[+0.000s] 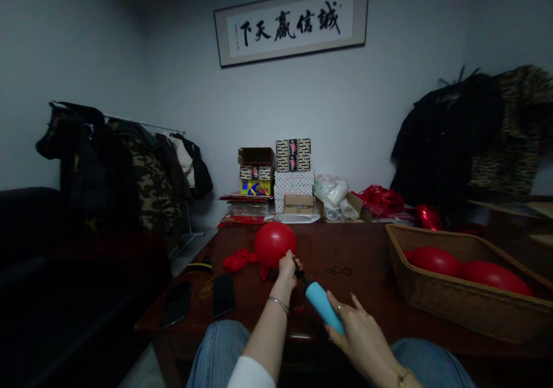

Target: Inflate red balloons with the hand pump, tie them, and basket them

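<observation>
A round, partly inflated red balloon (273, 243) sits at the tip of a hand pump (322, 303) with a light blue body and black nozzle end. My left hand (287, 267) is closed around the balloon's neck where it meets the nozzle. Around the blue body lies my right hand (360, 329), thumb on one side and fingers on the other, the index finger partly lifted. The pump slants from the balloon down toward my right. Left of the balloon, limp red balloons (239, 259) lie in a small pile.
On the brown table (367, 296) are dark rings (339, 270), a phone (223, 296), another dark flat device (175, 303) and a yellow-edged tool (199, 267). A wicker basket (458, 310) with red balloons stands right. Boxes (294, 189) are stacked behind.
</observation>
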`<state>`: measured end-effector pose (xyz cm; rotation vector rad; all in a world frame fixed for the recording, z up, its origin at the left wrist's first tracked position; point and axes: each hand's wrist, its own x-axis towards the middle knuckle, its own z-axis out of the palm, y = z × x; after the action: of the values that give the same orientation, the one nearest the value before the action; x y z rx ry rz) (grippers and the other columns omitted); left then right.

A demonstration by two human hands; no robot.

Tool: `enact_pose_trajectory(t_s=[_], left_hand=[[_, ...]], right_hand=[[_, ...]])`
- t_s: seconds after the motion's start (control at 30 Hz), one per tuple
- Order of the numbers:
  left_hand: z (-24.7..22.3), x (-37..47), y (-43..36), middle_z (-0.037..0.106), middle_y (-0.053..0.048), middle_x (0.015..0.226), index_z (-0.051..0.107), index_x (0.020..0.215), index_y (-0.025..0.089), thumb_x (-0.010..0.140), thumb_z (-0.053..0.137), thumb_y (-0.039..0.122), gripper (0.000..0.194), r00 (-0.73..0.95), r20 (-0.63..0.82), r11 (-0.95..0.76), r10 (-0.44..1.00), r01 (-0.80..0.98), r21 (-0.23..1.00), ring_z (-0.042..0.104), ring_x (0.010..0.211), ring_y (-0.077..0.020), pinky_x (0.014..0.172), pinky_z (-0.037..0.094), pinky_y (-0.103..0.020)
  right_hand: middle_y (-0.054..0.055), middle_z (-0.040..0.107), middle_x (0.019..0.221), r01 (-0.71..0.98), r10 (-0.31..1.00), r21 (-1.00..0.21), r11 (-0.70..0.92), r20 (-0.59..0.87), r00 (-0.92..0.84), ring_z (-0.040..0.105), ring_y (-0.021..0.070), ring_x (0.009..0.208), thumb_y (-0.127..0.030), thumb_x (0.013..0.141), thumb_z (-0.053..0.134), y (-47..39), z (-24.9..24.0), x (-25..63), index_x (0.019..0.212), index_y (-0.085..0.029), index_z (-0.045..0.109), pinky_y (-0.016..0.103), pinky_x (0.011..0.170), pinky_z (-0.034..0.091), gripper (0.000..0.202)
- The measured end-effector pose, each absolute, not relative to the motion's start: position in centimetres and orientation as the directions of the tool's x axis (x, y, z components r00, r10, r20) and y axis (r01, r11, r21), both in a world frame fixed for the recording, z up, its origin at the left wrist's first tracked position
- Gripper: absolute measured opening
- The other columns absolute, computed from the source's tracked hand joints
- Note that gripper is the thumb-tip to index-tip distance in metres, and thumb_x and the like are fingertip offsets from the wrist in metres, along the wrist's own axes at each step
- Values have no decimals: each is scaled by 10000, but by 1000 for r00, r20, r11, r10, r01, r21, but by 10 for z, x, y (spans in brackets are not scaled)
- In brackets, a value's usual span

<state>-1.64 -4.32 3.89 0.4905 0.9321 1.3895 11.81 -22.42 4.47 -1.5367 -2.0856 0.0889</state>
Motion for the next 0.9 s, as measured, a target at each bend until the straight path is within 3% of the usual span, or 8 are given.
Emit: enact_pose_trajectory(t_s=[0.2,0.43,0.67,0.9], left_hand=[[36,-11,-45,397,44,431,400,660,184,885,397,272,242,-63,-226,143,972,-605,783,379,341,-78,376,290,-191],[24,-21,-34,392,52,435,393,655,186,873,432,280,241,-82,-245,144,966,-614,776,368,335,-72,375,287,-188],[37,-43,-25,388,53,432,399,638,181,874,403,240,244,-139,-257,120,956,-615,779,363,329,-67,377,275,-184],[42,-53,-21,381,55,429,394,631,184,878,393,244,254,-149,-248,105,957,-619,778,368,334,-70,379,274,-184]], right_hand=[[100,700,948,894,918,-340,290,363,-160,655,215,886,-196,789,485,-204,54,100,1309,-87,453,416,1071,255,532],[110,688,977,885,916,-338,320,348,-198,636,212,927,-192,795,477,-211,50,99,1325,-76,426,427,1082,233,545],[101,631,1159,848,890,-347,402,366,-272,610,200,1020,-196,778,496,-234,42,124,1333,-126,415,464,1112,176,565],[93,603,1209,857,898,-326,400,328,-294,591,196,1060,-213,778,476,-246,42,136,1343,-141,398,484,1117,164,575]])
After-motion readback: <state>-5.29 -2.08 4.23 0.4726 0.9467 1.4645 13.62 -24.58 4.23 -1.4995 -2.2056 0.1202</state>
